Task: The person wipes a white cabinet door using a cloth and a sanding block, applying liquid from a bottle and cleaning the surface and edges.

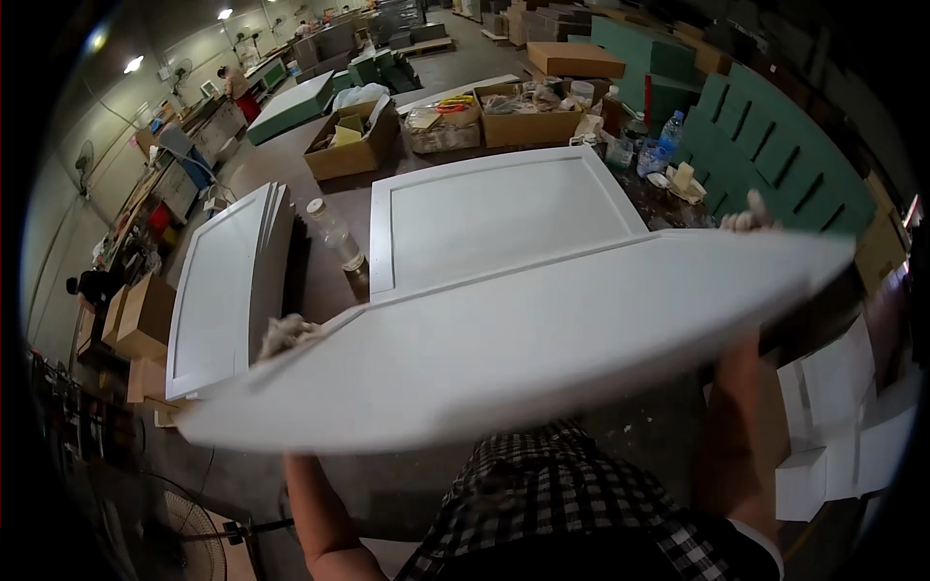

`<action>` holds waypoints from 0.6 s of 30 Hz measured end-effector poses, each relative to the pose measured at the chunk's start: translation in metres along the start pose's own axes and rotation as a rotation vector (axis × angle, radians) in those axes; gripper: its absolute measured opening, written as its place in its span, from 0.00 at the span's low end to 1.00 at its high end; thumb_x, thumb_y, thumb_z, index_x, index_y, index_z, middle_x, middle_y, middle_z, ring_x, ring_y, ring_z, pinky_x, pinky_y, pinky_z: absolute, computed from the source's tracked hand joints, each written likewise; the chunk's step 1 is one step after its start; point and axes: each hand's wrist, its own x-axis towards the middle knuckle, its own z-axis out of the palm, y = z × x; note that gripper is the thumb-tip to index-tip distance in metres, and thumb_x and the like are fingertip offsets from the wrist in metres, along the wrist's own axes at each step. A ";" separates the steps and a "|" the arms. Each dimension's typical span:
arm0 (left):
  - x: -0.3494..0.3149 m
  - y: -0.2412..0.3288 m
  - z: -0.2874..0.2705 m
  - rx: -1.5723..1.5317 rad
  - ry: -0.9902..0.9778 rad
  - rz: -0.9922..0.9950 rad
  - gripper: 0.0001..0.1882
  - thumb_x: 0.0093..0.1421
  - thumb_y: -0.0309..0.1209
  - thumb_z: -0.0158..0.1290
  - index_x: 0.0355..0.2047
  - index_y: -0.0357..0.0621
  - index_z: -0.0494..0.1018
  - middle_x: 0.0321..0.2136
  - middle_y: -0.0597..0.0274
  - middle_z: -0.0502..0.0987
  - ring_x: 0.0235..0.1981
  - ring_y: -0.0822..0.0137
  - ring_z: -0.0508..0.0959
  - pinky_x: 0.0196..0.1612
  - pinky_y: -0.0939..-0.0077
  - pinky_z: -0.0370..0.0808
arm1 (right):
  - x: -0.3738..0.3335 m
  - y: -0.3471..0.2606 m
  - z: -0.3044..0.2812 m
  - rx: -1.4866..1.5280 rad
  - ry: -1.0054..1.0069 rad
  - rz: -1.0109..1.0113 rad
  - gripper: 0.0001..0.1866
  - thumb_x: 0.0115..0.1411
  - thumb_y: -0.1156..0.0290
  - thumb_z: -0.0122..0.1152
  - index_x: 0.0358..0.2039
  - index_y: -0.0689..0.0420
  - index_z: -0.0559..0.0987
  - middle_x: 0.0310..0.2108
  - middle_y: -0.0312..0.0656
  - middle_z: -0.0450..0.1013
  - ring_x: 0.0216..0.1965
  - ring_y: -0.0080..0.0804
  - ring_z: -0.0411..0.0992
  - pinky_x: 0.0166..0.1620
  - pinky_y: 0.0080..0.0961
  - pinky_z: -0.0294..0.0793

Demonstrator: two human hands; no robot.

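left hand (288,335) grips white panel (523,329) at its left end | right hand (748,215) grips right end | long axis runs left-right, above tabletop (320,281) panels

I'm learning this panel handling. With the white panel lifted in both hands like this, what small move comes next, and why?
Probably lower the held panel flat. Left hand and right hand grip its far edge, it hangs tilted above the table, and a matching panel already lies flat there.
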 end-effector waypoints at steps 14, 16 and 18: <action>0.138 -0.071 0.069 0.627 -0.036 -0.128 0.24 0.61 0.30 0.53 0.57 0.42 0.65 0.47 0.53 0.75 0.43 0.58 0.78 0.45 0.71 0.75 | 0.061 0.117 0.043 -0.262 -0.249 0.534 0.27 0.60 0.63 0.59 0.56 0.65 0.71 0.55 0.41 0.69 0.56 0.28 0.64 0.59 0.24 0.60; 0.155 -0.075 0.080 0.744 -0.084 -0.117 0.22 0.62 0.29 0.53 0.57 0.41 0.67 0.48 0.57 0.76 0.45 0.65 0.77 0.49 0.78 0.73 | 0.071 0.135 0.054 -0.318 -0.287 0.580 0.26 0.60 0.63 0.57 0.56 0.64 0.71 0.55 0.42 0.69 0.57 0.29 0.64 0.59 0.24 0.60; 0.169 -0.077 0.088 0.627 -0.074 -0.248 0.22 0.61 0.32 0.55 0.55 0.42 0.70 0.45 0.61 0.78 0.45 0.69 0.76 0.49 0.80 0.71 | 0.076 0.141 0.068 -0.379 -0.322 0.640 0.25 0.61 0.63 0.56 0.56 0.63 0.71 0.56 0.42 0.68 0.57 0.30 0.65 0.59 0.25 0.61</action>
